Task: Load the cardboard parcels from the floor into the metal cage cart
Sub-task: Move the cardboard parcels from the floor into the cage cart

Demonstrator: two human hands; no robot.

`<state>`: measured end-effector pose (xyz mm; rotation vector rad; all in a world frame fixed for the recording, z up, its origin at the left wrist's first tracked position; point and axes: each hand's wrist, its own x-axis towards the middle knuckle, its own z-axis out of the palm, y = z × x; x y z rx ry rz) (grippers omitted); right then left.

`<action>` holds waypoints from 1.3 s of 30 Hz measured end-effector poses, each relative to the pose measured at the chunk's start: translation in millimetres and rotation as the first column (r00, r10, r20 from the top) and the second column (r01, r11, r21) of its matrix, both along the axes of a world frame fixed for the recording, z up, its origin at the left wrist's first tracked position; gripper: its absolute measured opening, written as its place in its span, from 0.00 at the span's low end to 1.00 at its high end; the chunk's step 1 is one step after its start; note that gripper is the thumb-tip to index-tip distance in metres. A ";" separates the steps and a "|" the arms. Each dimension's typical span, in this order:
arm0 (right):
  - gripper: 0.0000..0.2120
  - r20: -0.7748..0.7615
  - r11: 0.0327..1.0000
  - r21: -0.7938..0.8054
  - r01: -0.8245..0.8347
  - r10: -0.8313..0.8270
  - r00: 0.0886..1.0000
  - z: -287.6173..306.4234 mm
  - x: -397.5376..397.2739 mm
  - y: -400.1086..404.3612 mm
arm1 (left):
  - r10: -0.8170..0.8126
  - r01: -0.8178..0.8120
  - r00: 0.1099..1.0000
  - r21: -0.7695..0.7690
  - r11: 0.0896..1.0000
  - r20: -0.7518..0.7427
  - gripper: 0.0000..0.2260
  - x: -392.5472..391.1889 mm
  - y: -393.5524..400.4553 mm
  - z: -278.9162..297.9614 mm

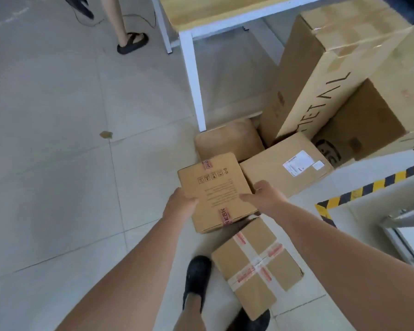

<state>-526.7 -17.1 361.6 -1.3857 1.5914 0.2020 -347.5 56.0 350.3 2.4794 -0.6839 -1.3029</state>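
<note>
A flat cardboard parcel (215, 187) with red tape and printed symbols is held between both hands. My left hand (181, 204) grips its left edge, and my right hand (264, 195) grips its right edge with the thumb on top. Below it on the floor lies a parcel crossed with clear and red tape (256, 268). A parcel with a white label (285, 168) and a brown wrapped parcel (230, 137) lie just beyond. The metal frame at the right edge (406, 225) may be the cage cart; only a corner shows.
Large cardboard boxes (320, 75) lean at the right behind the parcels. A white table leg (195, 80) stands just behind the pile. Yellow-black hazard tape (359, 192) marks the floor at right. Another person's sandalled foot (132, 43) is at the top left. My black shoe (196, 275) is beside the taped parcel.
</note>
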 end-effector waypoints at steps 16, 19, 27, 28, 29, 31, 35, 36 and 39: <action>0.50 -0.346 0.966 -0.258 0.009 -0.101 0.933 -328.0 55.0 -73.0 | 0.390 -0.379 0.911 0.101 0.920 -0.132 0.29 32.6 -46.4 -315.0; 0.53 -0.233 0.967 -0.163 0.194 -0.228 0.945 -334.8 46.4 -78.9 | 0.553 -0.561 0.807 0.023 0.827 -0.206 0.31 30.3 -40.9 -320.0; 0.47 -0.099 0.928 -0.191 0.320 -0.343 0.934 -202.0 23.2 -68.1 | 0.405 -0.424 0.904 -0.168 0.890 -0.136 0.30 37.8 -51.4 -180.7; 0.47 -0.079 0.918 -0.183 0.351 -0.370 0.926 -172.8 19.2 -64.9 | 0.356 -0.368 0.930 -0.183 0.912 -0.093 0.30 38.9 -55.7 -148.8; 0.47 -0.057 0.903 -0.180 0.391 -0.406 0.912 -143.8 14.7 -61.1 | 0.302 -0.307 0.952 -0.199 0.931 -0.054 0.31 39.7 -60.7 -116.3; 0.47 -0.001 0.853 -0.182 0.489 -0.498 0.867 -85.2 1.5 -54.0 | 0.189 -0.185 0.982 -0.224 0.957 -0.004 0.34 34.5 -73.4 -49.7; 0.45 0.116 0.718 -0.179 0.673 -0.664 0.739 19.7 -43.2 -33.7 | -0.060 0.075 0.996 -0.248 0.966 0.068 0.34 -3.4 -95.8 61.0; 0.45 0.133 0.676 -0.180 0.714 -0.703 0.699 39.8 -59.4 -25.1 | -0.119 0.133 0.991 -0.264 0.955 0.069 0.34 -19.4 -99.6 81.6; 0.43 0.178 0.523 -0.197 0.830 -0.813 0.554 85.9 -115.5 4.9 | -0.281 0.282 0.958 -0.320 0.904 0.051 0.35 -78.5 -109.9 125.8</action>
